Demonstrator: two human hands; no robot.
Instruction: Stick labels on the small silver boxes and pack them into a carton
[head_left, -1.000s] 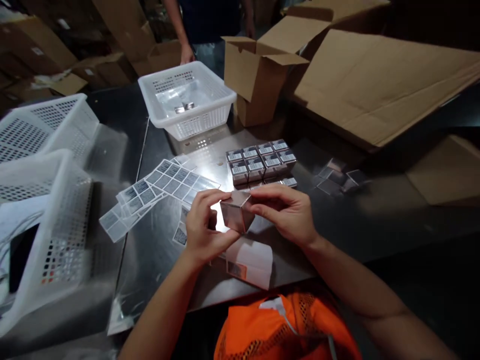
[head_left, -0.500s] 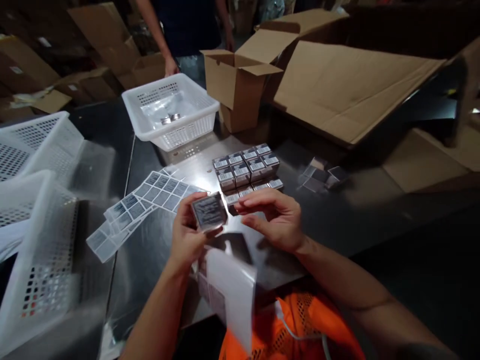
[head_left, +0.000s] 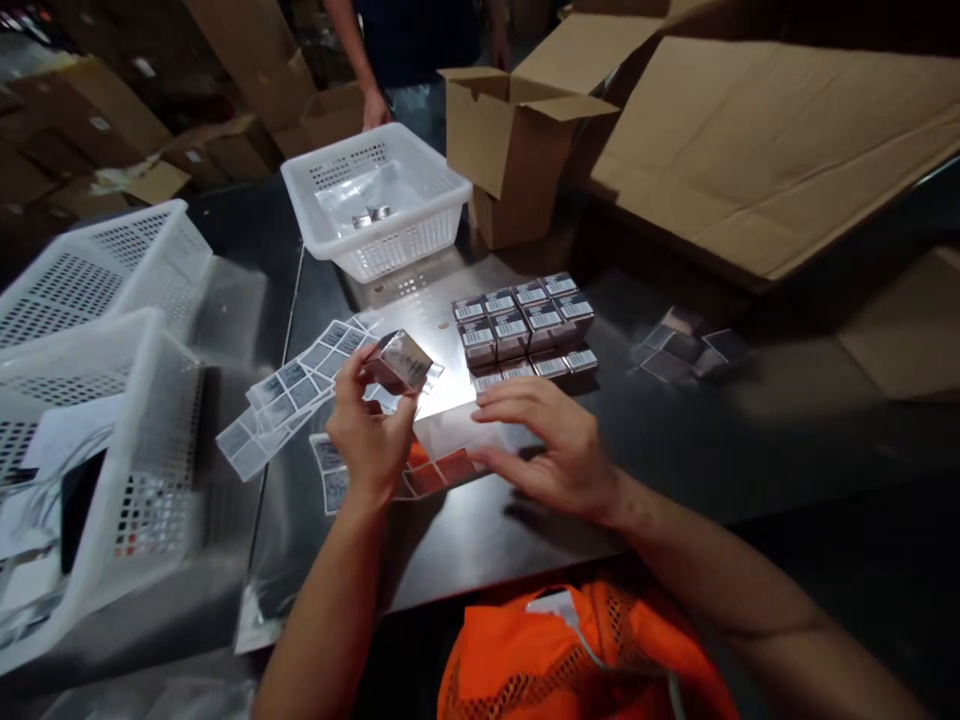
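My left hand is closed around a small dark box, which it holds tilted above the table. My right hand pinches the edge of a sticker sheet between thumb and fingers; the sheet has a blank pale part and a row of squares. More sticker sheets lie overlapping to the left of my left hand. Just beyond my right hand stand rows of small boxes with barcode labels facing up.
A white basket holding a few small pieces stands at the back, near another person's hand. Two white baskets are at left. An open carton and large cardboard flaps rise behind; clear plastic pieces lie right.
The sticker sheet, which hung below my left hand, is now up between my hands, pinched by the right. My left hand has turned and raised the small box. The view has shifted left.
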